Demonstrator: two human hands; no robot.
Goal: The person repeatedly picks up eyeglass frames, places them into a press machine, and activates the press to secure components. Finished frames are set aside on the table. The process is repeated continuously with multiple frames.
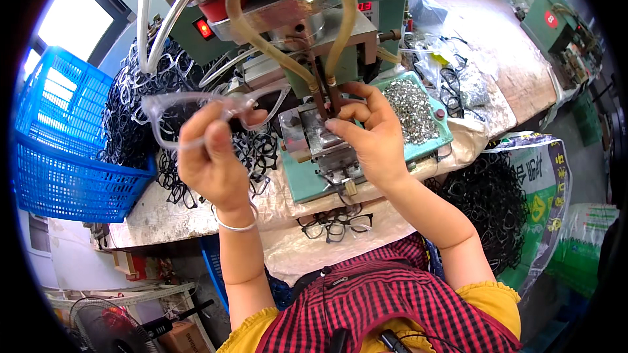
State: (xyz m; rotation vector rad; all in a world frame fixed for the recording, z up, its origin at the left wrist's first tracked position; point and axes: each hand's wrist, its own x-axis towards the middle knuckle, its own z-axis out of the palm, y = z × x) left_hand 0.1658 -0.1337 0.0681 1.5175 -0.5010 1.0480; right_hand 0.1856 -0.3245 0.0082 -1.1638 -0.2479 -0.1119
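Observation:
A clear plastic eyeglass frame [156, 117] is pinched in the fingers of my left hand [212, 163], raised left of a green bench machine [366, 59]. The frame is slightly blurred. My right hand [378, 137] is at the machine's small metal fixture [319, 132], thumb and fingers drawn together beside the two upright dark metal prongs [327, 99]. Whatever those fingertips hold, if anything, is too small or hidden to make out. Yellowish hoses [347, 13] run down to the prongs. Right of the fixture, small shiny metal parts [409, 110] fill a green tray [446, 134].
Dark eyeglass frames [140, 108] are heaped behind the left hand, beside stacked blue baskets [72, 180]. Several black frames [335, 225] lie on the covered front edge. A sack of black frames [487, 212] stands at right; a fan [104, 323] sits lower left.

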